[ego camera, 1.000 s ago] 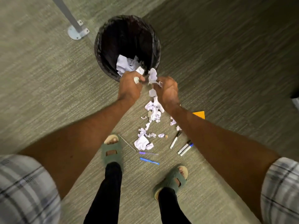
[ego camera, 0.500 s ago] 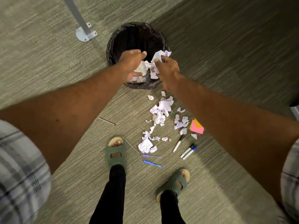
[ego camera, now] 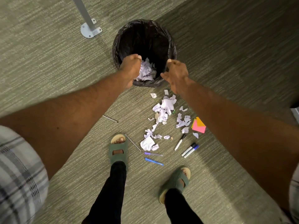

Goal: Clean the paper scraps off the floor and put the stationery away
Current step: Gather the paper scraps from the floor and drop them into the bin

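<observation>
The black-lined bin (ego camera: 116, 46) stands at twelve o'clock from the feet. A wad of crumpled paper (ego camera: 147, 71) lies in its near side. The left hand (ego camera: 130, 70) hangs over the rim at seven o'clock, fingers straight and close together, holding nothing. The right hand (ego camera: 176, 73) is at five o'clock, fingers loosely spread and empty. More paper scraps (ego camera: 165, 105) litter the carpet at six o'clock of the bin, with sticky notes (ego camera: 199, 126), markers (ego camera: 189, 150) and pens (ego camera: 153, 161) nearer the feet.

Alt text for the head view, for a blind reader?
A person's left hand and right hand hover open over a black-lined bin with crumpled paper inside. More paper scraps, pens, markers and sticky notes lie on the carpet near their sandals.
</observation>
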### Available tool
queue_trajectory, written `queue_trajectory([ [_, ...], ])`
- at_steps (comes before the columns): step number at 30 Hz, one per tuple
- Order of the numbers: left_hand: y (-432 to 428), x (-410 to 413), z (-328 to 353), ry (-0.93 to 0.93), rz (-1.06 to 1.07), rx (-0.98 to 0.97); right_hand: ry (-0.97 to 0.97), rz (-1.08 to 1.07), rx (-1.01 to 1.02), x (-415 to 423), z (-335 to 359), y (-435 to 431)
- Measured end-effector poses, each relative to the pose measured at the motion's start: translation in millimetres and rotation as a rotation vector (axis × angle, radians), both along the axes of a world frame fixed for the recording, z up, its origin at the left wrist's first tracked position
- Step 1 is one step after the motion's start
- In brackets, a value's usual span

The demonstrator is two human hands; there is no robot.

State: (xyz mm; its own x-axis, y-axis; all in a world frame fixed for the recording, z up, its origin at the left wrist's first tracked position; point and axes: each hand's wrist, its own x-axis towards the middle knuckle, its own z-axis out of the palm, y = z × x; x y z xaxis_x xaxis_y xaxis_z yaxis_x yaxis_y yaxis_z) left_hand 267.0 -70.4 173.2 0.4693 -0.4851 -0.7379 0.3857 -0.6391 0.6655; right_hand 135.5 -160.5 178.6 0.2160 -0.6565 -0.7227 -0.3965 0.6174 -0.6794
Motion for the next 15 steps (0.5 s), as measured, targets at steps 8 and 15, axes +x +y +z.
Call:
queue_trajectory([
  [8,33,-62,-12,-0.081,-0.159,-0.011,0.235,0.336,-0.124,-87,-20,26],
  [15,102,-163,-54,-0.217,-0.401,0.120,0.360,0.768,-0.279,-175,-65,64],
])
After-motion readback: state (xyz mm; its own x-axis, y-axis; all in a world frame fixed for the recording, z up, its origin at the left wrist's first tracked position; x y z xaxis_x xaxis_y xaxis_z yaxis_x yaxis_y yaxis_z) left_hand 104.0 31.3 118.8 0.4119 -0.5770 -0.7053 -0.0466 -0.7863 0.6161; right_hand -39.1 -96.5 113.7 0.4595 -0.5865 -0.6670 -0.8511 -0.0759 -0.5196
